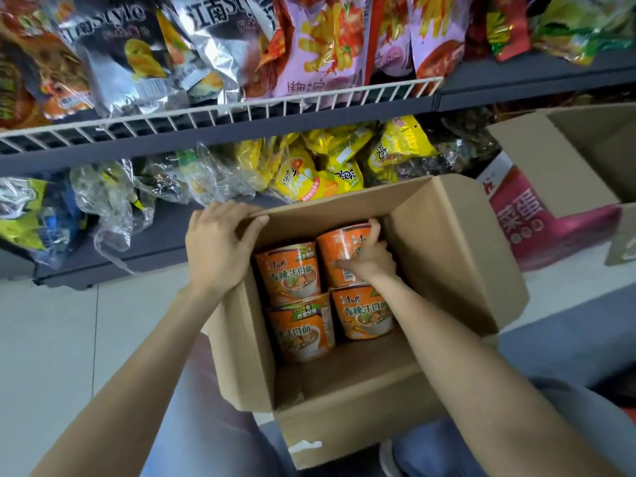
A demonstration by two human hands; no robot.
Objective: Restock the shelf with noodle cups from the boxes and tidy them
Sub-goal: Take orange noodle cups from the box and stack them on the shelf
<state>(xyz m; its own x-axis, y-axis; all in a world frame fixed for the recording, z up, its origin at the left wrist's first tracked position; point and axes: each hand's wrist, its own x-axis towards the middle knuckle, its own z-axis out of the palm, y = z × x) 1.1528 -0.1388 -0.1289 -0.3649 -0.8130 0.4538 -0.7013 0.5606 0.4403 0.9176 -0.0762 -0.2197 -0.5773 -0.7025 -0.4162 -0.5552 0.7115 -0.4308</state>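
A dark grey metal store shelf point(220, 132) with a white wire front rail point(220, 110) spans the upper view, its top tier packed with silver and pink snack bags point(320, 43) and the tier below with yellow and clear crinkled packets point(309, 166). Below it, an open brown cardboard box point(457, 256) sits in front of the person, its flaps spread outward. Inside lie four orange noodle cups point(292, 270), round tubs on their sides with printed noodle pictures and Chinese lettering, arranged two by two toward the far end of the box. The left hand point(220, 246) grips the box's far left flap, fingers curled over its edge. The right hand point(370, 258) reaches inside, fingers wrapped around the far right orange cup point(339, 249), closed on its side.
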